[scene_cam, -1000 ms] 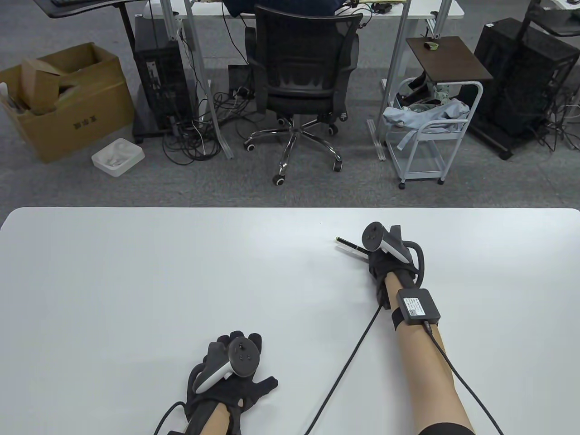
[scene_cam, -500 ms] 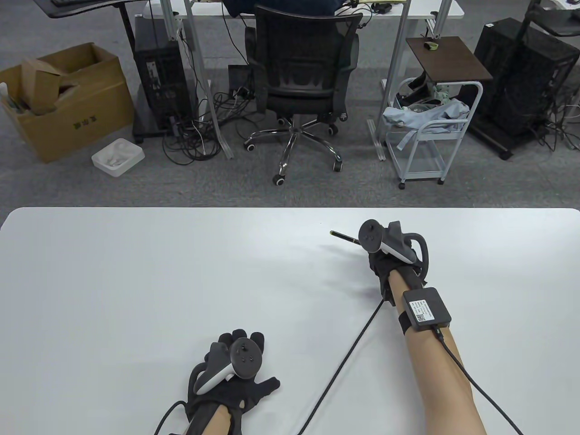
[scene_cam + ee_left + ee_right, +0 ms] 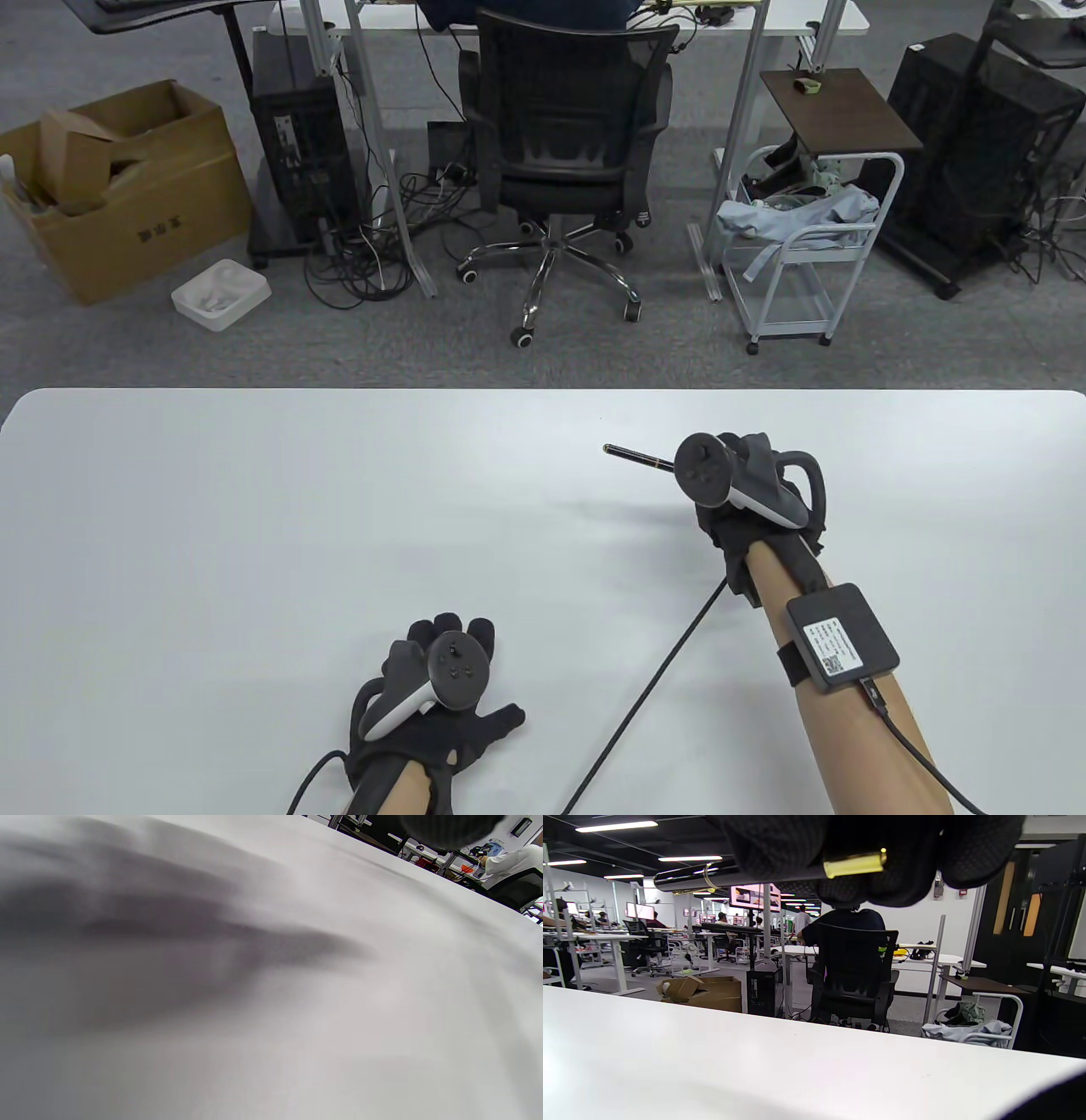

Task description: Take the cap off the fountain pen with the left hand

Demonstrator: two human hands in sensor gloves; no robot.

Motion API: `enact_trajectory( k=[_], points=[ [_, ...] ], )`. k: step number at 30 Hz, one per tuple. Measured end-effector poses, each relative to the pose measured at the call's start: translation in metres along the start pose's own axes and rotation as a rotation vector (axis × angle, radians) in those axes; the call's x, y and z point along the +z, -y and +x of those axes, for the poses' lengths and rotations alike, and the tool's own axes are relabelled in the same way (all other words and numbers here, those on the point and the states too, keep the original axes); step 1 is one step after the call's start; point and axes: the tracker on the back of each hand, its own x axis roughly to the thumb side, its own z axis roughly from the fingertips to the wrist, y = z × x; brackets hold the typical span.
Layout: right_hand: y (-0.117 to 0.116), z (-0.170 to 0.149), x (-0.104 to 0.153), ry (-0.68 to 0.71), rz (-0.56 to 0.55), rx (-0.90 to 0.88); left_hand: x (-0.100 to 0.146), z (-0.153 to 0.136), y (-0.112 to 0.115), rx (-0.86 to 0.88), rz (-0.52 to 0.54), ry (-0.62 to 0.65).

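The fountain pen (image 3: 638, 458) is gripped in the curled right hand (image 3: 747, 501), clear of the table (image 3: 254, 509), capped end pointing left. The left hand (image 3: 437, 713) is laid flat, fingers spread, on the near table.

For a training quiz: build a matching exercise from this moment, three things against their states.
Things:
1. right hand
2. left hand
3. fountain pen

States:
A. rests flat on the table, holding nothing
B. black with gold trim, held above the table, pointing left
C. grips the pen

Pairs: 1-C, 2-A, 3-B
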Motion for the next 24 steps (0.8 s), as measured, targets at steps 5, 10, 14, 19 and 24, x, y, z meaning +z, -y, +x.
enact_trajectory(
  k=[5,10,14,19,24],
  points=[
    [0.010,0.009,0.034,0.020,-0.001,0.006,0.002,0.005,-0.004,-0.006,0.010,0.011],
    [0.010,0.016,0.065,0.043,-0.008,-0.016,0.003,0.007,-0.004,-0.017,0.012,0.011],
    [0.006,0.022,0.091,0.067,0.002,-0.027,0.004,0.007,-0.004,-0.021,0.011,0.005],
    [-0.006,0.029,0.119,0.090,0.019,-0.044,0.006,0.007,-0.006,-0.021,0.023,0.007],
    [-0.026,0.032,0.145,0.095,0.056,-0.058,0.008,0.007,-0.010,-0.014,0.043,0.008]
  ],
)
